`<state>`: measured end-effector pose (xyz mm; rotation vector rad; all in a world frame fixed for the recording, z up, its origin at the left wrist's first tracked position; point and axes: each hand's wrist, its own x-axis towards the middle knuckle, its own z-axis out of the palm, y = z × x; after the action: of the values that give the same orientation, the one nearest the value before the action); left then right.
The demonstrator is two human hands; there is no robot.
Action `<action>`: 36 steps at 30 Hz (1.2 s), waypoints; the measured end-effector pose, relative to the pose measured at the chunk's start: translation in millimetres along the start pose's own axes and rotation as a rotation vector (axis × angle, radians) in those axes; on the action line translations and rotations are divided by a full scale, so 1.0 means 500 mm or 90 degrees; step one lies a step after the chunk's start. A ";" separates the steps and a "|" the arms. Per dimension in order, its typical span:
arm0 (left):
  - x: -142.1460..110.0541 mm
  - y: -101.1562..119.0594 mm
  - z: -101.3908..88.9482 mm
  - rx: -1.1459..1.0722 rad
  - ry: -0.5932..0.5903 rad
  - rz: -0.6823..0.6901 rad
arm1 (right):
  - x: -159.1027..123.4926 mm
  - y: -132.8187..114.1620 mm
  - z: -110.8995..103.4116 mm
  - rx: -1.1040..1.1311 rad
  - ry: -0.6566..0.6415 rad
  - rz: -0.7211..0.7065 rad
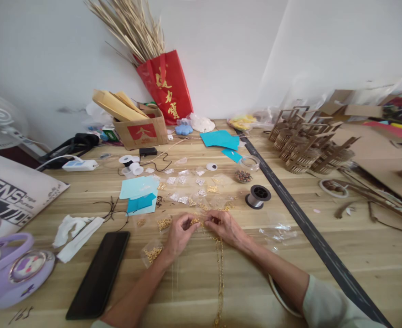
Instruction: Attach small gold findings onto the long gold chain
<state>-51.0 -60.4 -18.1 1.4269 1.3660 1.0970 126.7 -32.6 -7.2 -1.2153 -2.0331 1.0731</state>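
My left hand [180,234] has thumb and fingers pinched together beside a small pile of gold beads [194,221]; what it pinches is too small to make out. Just across from it, my right hand [223,226] is closed at the fingertips on a thin gold chain [220,273]. From there the chain runs under the hand and down the table to the near edge. Left of my left hand lie small clear bags of gold findings [153,253], and another group of gold pieces [164,223]. Silver pieces [179,197] in little bags lie beyond the hands.
A wire spool [257,197] and a bowl of beads [243,176] stand right of the hands. To the left lie a black phone [98,275], white tissue [71,230] and blue paper [142,202]. Woven brown baskets [303,141] crowd the right, past a dark strip [290,209].
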 end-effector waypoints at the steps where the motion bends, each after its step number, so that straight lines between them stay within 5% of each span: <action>1: 0.000 0.000 0.000 -0.013 -0.003 -0.007 | 0.000 0.000 0.000 0.002 0.001 -0.001; 15: -0.004 0.006 -0.004 0.056 -0.033 0.054 | -0.002 -0.003 0.005 -0.005 -0.023 -0.002; 36: -0.004 0.001 0.001 -0.039 -0.015 -0.004 | -0.002 -0.005 0.008 0.025 -0.009 0.011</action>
<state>-50.6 -62.4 -17.5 1.3856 1.3082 1.1046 123.1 -35.8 -7.1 -1.2106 -2.0062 1.1271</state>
